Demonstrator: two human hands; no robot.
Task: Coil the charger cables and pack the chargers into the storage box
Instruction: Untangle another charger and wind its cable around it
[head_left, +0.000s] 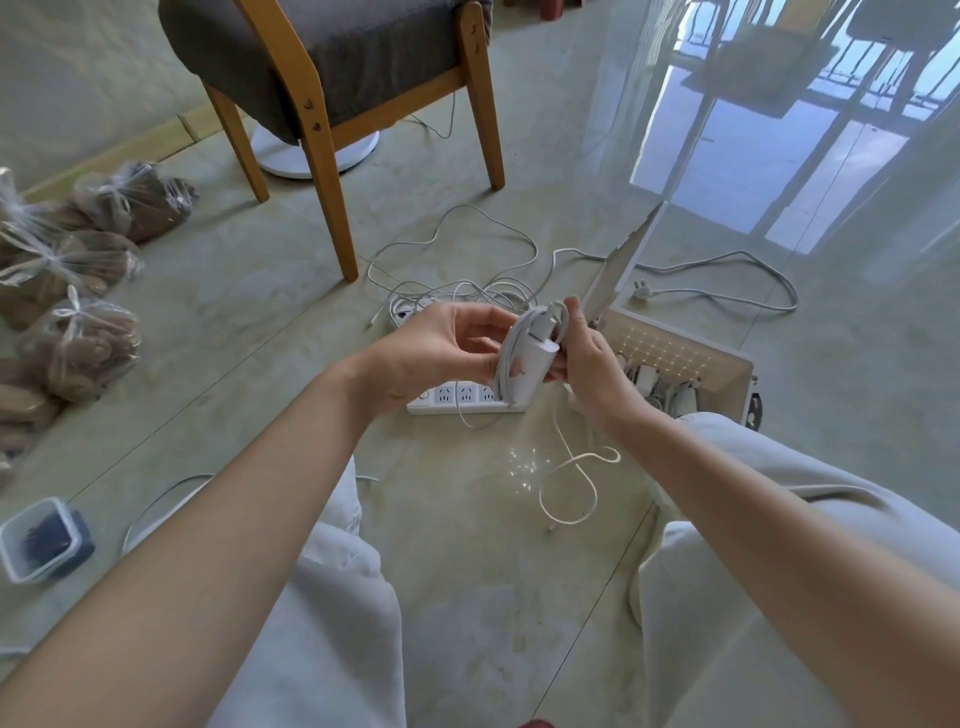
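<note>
Seemingly midway: left hand (441, 353) and right hand (589, 364) both clasp the charger (535, 357), its cable (506, 353) mostly wound, end trailing below; tangled cables (467, 291) beyond await; storage box (672, 353), just right, holds some.

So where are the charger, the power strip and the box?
charger (527, 371), head view, on its white body.
power strip (457, 397), head view, on its socket face.
box (685, 358), head view, on its perforated wall.
</note>
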